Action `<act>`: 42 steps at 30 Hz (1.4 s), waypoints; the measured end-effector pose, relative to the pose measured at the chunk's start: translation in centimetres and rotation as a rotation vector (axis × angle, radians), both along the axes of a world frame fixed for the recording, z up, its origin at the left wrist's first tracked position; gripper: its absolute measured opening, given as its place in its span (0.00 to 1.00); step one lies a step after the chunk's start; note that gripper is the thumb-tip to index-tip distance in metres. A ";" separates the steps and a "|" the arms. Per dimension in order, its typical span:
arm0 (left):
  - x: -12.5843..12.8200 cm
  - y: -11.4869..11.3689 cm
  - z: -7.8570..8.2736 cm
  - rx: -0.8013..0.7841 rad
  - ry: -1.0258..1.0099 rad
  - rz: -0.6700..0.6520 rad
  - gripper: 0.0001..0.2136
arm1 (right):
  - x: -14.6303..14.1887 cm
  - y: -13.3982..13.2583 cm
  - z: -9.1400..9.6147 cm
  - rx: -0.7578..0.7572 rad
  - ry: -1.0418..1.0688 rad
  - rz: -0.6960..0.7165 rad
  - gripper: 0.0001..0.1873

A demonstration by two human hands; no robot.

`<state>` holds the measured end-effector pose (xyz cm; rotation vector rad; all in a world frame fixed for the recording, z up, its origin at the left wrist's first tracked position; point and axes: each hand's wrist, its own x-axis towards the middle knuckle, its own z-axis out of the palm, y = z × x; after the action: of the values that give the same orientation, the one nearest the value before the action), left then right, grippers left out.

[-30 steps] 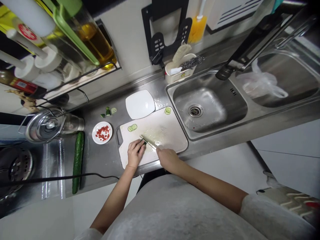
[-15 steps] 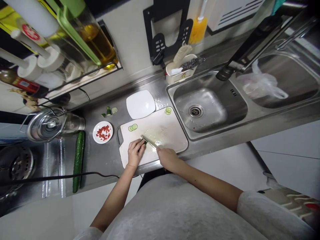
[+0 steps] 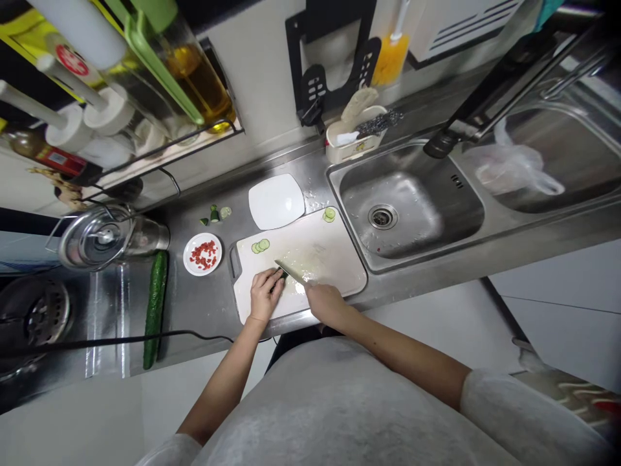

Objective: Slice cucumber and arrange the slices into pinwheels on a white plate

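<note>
On the wet white cutting board [image 3: 334, 259], my left hand [image 3: 266, 294] is closed over a piece of cucumber [image 3: 284, 275], most of it hidden under the fingers. My right hand [image 3: 326, 303] grips the handle of a knife [image 3: 292, 272], whose blade lies against the cucumber beside my left fingertips. Thin cucumber slices [image 3: 261, 246] overlap at the board's upper left. A second small stack of slices [image 3: 328, 214] sits in its upper right corner. Behind the board is a white square plate [image 3: 276, 202] with nothing on it.
To the left stand a small plate of chopped red pieces [image 3: 202, 254], cucumber ends [image 3: 214, 213] and a whole cucumber [image 3: 156, 304]. The sink [image 3: 412, 207] borders the board on the right. A black cable [image 3: 194, 334] crosses the counter's front left.
The whole view has shifted slightly as my head moved. The knife blade looks a little more tilted beside the cucumber; both hands keep their grips.
</note>
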<state>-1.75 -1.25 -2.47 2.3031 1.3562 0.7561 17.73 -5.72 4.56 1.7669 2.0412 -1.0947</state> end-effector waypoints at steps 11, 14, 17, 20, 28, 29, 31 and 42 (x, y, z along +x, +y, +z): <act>0.0 -0.2 0.1 -0.009 0.024 0.015 0.12 | 0.0 -0.4 -0.2 0.057 -0.038 -0.024 0.18; 0.1 -0.5 0.3 -0.023 0.045 0.022 0.13 | 0.7 -0.7 0.2 0.097 -0.098 -0.043 0.17; 0.1 -0.8 0.7 -0.069 0.046 0.061 0.15 | 1.8 -1.3 0.5 0.155 -0.174 -0.072 0.17; 0.1 -0.7 1.5 -0.125 -0.002 0.178 0.16 | 3.0 -1.8 0.8 0.223 -0.219 -0.089 0.16; 1.3 1.7 4.9 -0.334 -0.032 0.092 0.15 | 4.7 -3.4 1.4 0.468 -0.270 -0.135 0.20; 1.6 1.9 5.3 -0.362 -0.002 0.045 0.15 | 4.8 -3.6 1.4 0.502 -0.267 -0.134 0.21; 2.1 2.2 5.9 -0.414 0.048 -0.017 0.13 | 5.1 -4.0 1.2 0.560 -0.264 -0.132 0.20; 3.6 3.0 4.4 -0.518 -0.165 0.202 0.06 | 6.3 -4.7 0.0 0.599 -0.280 -0.128 0.20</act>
<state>1.89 1.78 1.95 1.6885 1.5091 0.5543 24.03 -10.42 4.58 2.1865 2.2371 -0.2259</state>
